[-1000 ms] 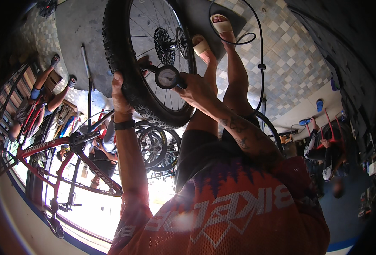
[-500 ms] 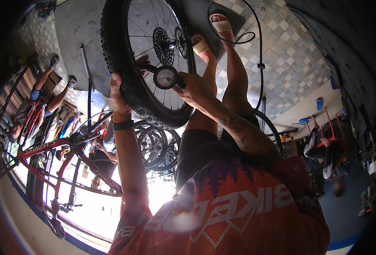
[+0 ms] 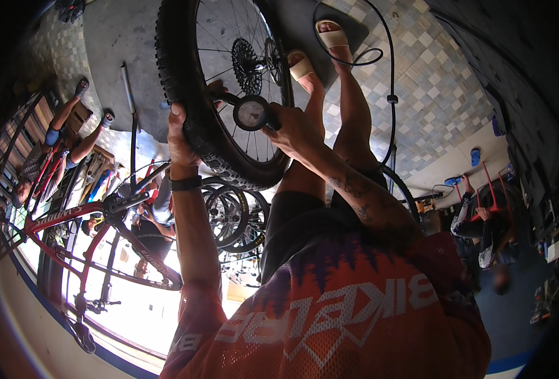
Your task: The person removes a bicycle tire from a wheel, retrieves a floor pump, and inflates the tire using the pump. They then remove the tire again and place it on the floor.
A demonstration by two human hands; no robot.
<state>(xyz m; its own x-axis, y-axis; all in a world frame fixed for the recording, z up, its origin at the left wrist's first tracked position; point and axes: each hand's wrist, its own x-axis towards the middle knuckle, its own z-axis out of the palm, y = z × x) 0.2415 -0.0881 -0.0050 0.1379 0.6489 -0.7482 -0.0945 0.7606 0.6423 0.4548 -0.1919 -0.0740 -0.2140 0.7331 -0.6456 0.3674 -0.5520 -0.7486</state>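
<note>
My left hand (image 3: 183,142) wraps round the knobbly black tyre (image 3: 219,159) of a bicycle wheel, thumb outside. Its fingertips show through the spokes near the rim. In my right hand (image 3: 294,134) is a tyre inflator with a round dial gauge (image 3: 251,114), its grip partly hidden by my fingers. A short black stem runs from the gauge toward the rim beside my left fingertips; where it meets the valve is hidden. At the hub sit a black cassette (image 3: 246,66) and a disc rotor (image 3: 272,61).
A black hose (image 3: 392,98) loops down past my feet in sandals (image 3: 332,36). To the left hangs a red bicycle frame (image 3: 80,221), with a silver tube (image 3: 127,88) beyond it. Several wheels (image 3: 232,218) stand nearby. Other people sit at left (image 3: 55,139) and right (image 3: 478,218).
The wheel, inflator and both hands appear slightly further right, along with most of the scene. Both grips stay the same.
</note>
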